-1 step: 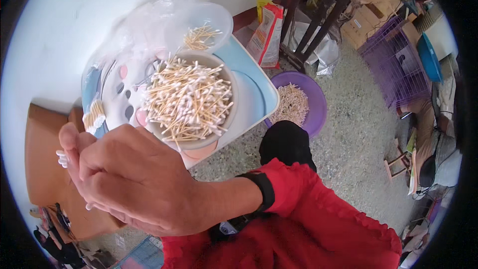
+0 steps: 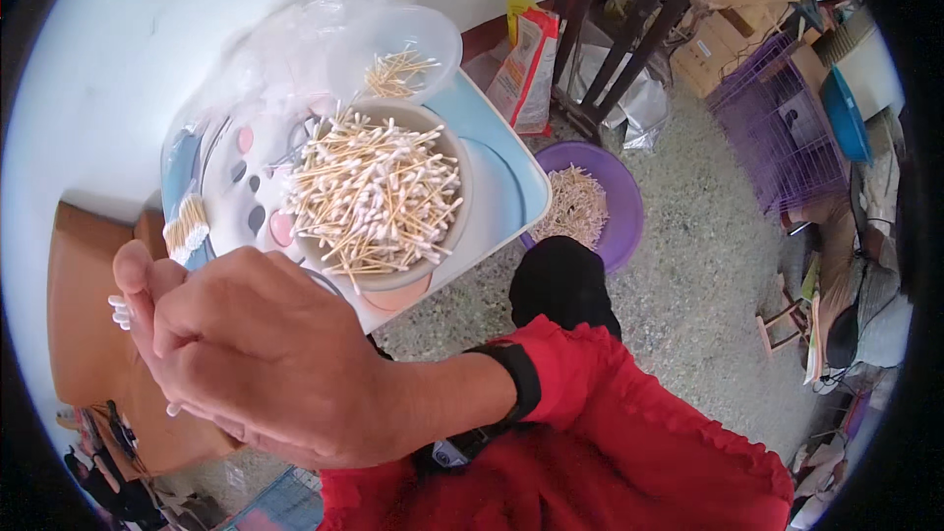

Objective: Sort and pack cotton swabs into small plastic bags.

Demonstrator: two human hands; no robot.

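Note:
My right hand (image 2: 265,354) is closed in a loose fist, its arm reaching across from the right in a red sleeve with a black band at the wrist. White tips of cotton swabs (image 2: 120,313) poke out past its fingers; most of their length is hidden. My left hand does not show. Just beyond the fist, a round bowl (image 2: 460,226) is heaped with loose cotton swabs (image 2: 379,192). Behind that, a clear plastic tub (image 2: 438,39) contains a few more swabs. A bundle of swabs (image 2: 187,226) lies on the table's left side.
The small table (image 2: 492,162) has a printed light-blue and white top, with clear plastic film (image 2: 265,69) against the wall. On the floor stands a purple basin (image 2: 624,206) of swabs. A brown box-like thing (image 2: 88,305) is at left, a purple wire cage (image 2: 777,128) at right.

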